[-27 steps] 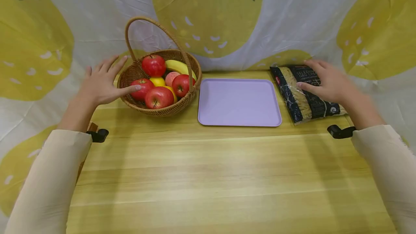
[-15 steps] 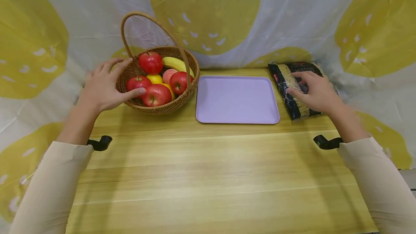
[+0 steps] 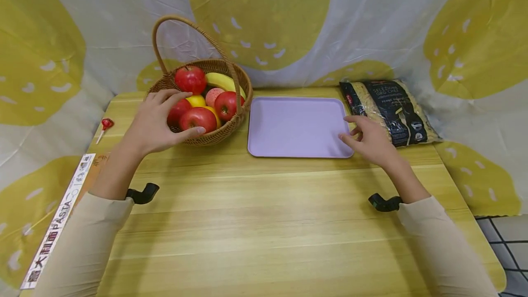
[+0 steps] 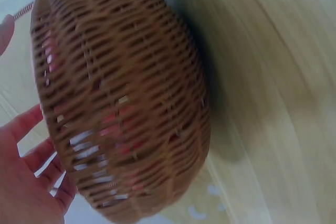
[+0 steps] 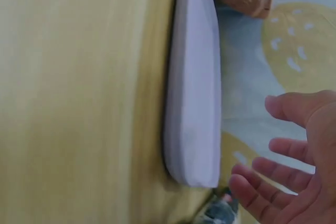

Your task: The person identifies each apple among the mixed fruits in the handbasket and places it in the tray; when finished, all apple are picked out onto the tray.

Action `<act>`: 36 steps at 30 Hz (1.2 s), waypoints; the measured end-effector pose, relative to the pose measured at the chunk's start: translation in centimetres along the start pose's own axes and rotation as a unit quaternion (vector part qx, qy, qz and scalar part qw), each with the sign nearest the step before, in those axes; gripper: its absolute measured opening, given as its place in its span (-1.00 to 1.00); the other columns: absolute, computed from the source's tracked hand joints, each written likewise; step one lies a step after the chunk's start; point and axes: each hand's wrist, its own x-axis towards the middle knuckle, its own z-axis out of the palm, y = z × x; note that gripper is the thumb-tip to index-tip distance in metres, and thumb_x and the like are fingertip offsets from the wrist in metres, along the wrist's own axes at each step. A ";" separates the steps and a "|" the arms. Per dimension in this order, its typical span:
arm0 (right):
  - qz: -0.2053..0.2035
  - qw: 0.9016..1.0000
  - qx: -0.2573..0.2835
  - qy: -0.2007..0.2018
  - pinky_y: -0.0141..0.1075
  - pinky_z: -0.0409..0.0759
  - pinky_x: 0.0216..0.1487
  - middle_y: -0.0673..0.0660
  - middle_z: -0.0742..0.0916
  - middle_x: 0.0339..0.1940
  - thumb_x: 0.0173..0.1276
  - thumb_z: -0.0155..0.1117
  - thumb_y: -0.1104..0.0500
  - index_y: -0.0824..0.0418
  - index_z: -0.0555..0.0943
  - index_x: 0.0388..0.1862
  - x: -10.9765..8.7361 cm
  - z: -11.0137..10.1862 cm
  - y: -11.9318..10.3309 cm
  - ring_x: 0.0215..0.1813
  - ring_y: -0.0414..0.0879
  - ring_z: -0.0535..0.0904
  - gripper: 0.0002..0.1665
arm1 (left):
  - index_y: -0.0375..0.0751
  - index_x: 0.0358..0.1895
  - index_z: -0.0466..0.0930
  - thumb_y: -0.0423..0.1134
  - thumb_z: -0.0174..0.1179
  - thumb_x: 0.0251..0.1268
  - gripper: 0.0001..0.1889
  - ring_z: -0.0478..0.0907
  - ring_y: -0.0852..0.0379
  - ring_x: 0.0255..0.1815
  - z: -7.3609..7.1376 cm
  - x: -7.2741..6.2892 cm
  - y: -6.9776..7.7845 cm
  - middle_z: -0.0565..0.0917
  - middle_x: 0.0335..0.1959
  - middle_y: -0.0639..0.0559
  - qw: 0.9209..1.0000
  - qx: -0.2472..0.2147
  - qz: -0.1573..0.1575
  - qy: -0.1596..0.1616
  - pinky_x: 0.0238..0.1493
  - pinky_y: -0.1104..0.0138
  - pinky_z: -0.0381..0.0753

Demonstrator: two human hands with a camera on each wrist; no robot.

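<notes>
A wicker basket [image 3: 214,139] with a tall handle stands at the back left. It holds red apples [image 3: 199,119], a banana [image 3: 224,81] and other fruit. Over the basket's left front rim hovers my left hand [image 3: 154,125], its thumb and fingers spread near the apples. In the left wrist view the fingers are beside the basket's woven wall [image 4: 121,93]; contact there is hard to tell. My right hand [image 3: 369,140] is at the right edge of the lilac tray [image 3: 297,127], fingers loosely bent and holding nothing. In the right wrist view that hand appears apart from the tray [image 5: 197,87].
A black pasta bag [image 3: 393,109] lies at the back right, just beyond my right hand. On the left edge are a red lollipop [image 3: 107,124] and a box marked PASTA [image 3: 62,214], partly under my left forearm. A patterned cloth [image 3: 264,22] hangs behind the table.
My right hand has moved left and toward me, from over the pasta bag to the tray's right edge. My left hand has shifted right and slightly nearer, uncovering the lollipop and the box.
</notes>
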 end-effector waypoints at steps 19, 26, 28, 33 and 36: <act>0.068 0.996 0.024 0.044 0.19 0.52 0.10 0.44 0.53 0.30 0.34 0.44 0.09 0.40 0.58 0.21 -2.1 4.1 -0.1 0.11 0.29 0.50 -0.43 | -0.05 0.44 0.45 0.45 0.26 0.17 -0.12 0.27 -0.29 0.41 2.1 0.6 1.7 0.40 0.44 -0.27 0.998 -0.028 -0.042 -0.037 0.18 -0.30 0.46; 0.085 0.995 0.028 0.052 0.27 0.50 0.21 0.46 0.51 0.33 0.34 0.43 0.10 0.42 0.57 0.22 -2.2 4.5 0.1 0.30 0.39 0.45 -0.42 | -0.07 0.42 0.47 0.47 0.23 0.18 -0.12 0.33 -0.32 0.36 2.1 0.9 1.7 0.43 0.42 -0.30 0.998 -0.025 -0.052 -0.039 0.14 -0.31 0.49; 0.090 0.994 0.029 0.053 0.30 0.46 0.28 0.47 0.50 0.35 0.34 0.43 0.09 0.42 0.58 0.21 -2.3 4.6 0.1 0.36 0.42 0.41 -0.42 | -0.05 0.41 0.48 0.48 0.22 0.18 -0.13 0.36 -0.31 0.34 2.1 1.1 1.8 0.44 0.40 -0.29 0.997 -0.023 -0.054 -0.042 0.13 -0.31 0.50; 0.103 0.993 0.030 0.052 0.32 0.42 0.33 0.49 0.49 0.36 0.36 0.42 0.07 0.41 0.58 0.19 -2.5 4.8 0.0 0.38 0.44 0.41 -0.44 | 0.00 0.42 0.47 0.50 0.19 0.19 -0.14 0.39 -0.30 0.32 2.1 1.3 1.8 0.45 0.40 -0.29 0.997 -0.016 -0.060 -0.054 0.11 -0.31 0.51; 0.108 0.993 0.031 0.047 0.32 0.43 0.33 0.49 0.49 0.36 0.38 0.40 0.05 0.41 0.58 0.18 -2.7 5.0 -0.1 0.36 0.45 0.42 -0.44 | 0.03 0.42 0.47 0.51 0.17 0.19 -0.14 0.41 -0.30 0.30 2.1 1.4 1.9 0.46 0.39 -0.29 0.996 -0.014 -0.064 -0.061 0.10 -0.31 0.51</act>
